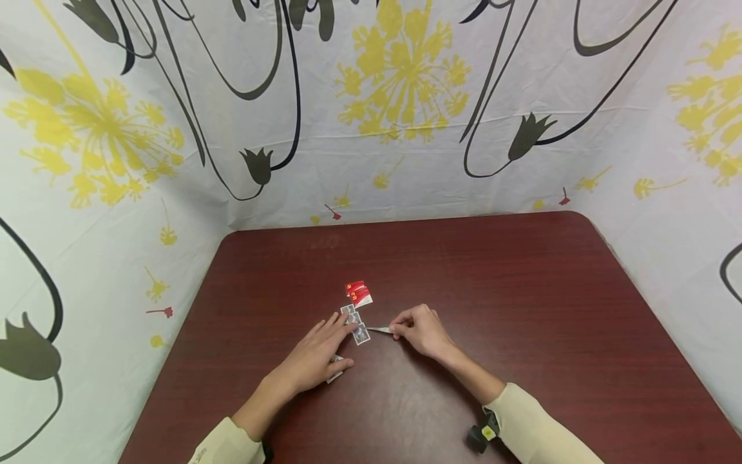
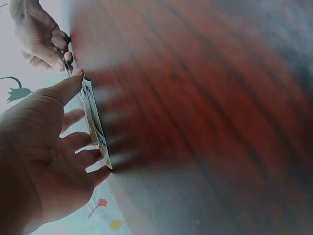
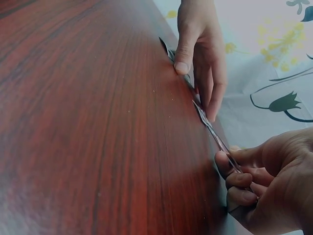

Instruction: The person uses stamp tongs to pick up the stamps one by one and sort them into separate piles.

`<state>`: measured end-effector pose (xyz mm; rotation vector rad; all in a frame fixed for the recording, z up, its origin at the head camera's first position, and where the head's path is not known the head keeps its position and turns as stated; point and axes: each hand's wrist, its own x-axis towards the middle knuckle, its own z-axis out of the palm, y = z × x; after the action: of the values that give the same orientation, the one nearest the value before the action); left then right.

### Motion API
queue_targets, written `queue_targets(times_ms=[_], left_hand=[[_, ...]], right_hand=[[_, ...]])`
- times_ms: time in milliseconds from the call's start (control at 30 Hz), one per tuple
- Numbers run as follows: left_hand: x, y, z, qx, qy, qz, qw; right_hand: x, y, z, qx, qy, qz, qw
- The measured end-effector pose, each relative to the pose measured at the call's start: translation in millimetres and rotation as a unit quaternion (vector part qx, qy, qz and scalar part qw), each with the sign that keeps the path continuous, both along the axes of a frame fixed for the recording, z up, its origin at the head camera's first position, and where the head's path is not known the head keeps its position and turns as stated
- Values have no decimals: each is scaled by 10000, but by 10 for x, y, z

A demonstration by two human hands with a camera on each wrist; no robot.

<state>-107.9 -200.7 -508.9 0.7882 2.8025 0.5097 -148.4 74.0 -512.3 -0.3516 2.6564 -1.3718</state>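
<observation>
Several small grey-and-white stamps (image 1: 362, 335) lie overlapping in a short row on the table. My left hand (image 1: 315, 356) rests over them, fingers spread and nearly straight, with fingertips touching the row. Another stamp (image 1: 334, 377) shows partly from beneath the left thumb. My right hand (image 1: 425, 332) pinches a pair of slim metal tweezers (image 1: 379, 329), whose tips point left at the row's right edge. In the right wrist view the tweezers (image 3: 221, 142) reach a thin stamp edge; whether they grip it I cannot tell. Two red-and-white stamps (image 1: 360, 294) overlap just beyond the row.
The dark red-brown wooden table (image 1: 493, 277) has rounded far corners. A white cloth (image 1: 313, 109) with yellow and grey flower prints hangs behind it and at both sides. A black device (image 1: 478, 438) is strapped at the right wrist.
</observation>
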Motion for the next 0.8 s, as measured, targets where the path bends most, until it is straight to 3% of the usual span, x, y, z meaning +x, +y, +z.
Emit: queue_targets(times_ms=[800], left_hand=[[-2, -2, -13, 19, 11, -36, 10000]], right_hand=[[61, 38, 7, -4, -61, -34, 10000]])
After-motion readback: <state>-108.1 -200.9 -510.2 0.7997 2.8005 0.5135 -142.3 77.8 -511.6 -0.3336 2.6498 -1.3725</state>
